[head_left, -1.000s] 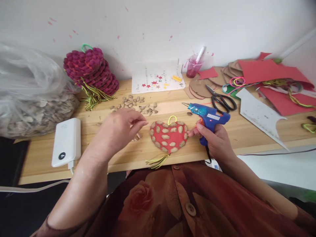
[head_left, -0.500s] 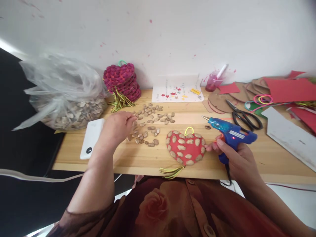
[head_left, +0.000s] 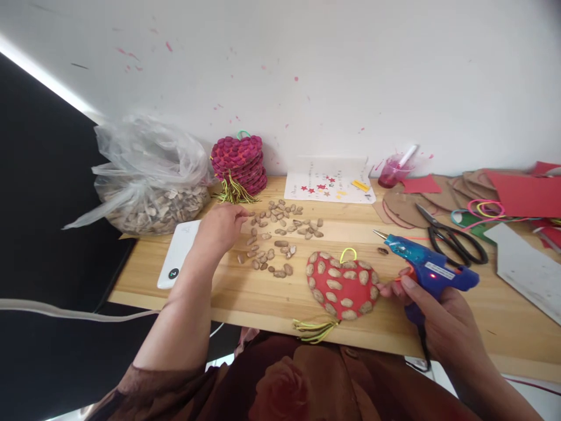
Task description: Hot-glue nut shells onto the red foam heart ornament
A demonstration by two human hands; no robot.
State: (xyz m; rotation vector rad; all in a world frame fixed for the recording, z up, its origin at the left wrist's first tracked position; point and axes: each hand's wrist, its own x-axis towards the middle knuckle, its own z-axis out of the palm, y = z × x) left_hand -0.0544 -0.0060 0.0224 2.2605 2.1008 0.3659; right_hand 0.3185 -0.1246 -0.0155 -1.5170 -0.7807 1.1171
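Note:
A red heart (head_left: 342,285) studded with pale shells lies near the table's front edge, a yellow loop at its top and a yellow-green tassel below. My right hand (head_left: 438,313) is wrapped round the grip of a blue glue gun (head_left: 423,268), nozzle pointing left, and its fingertips touch the heart's right edge. My left hand (head_left: 219,225) reaches out over the left end of a scatter of loose shells (head_left: 276,240), fingers curled together; whether it holds a shell is hidden.
A clear bag of shells (head_left: 149,178) sits at back left beside a stack of purple hearts (head_left: 239,161). A white power bank (head_left: 179,252) lies by my left wrist. Black scissors (head_left: 456,240), cardboard cut-outs, red paper and a pink cup (head_left: 391,172) fill the right side.
My left hand has moved away from the heart, left and back to the loose shells. The view has swung left. My right hand keeps the glue gun by the heart.

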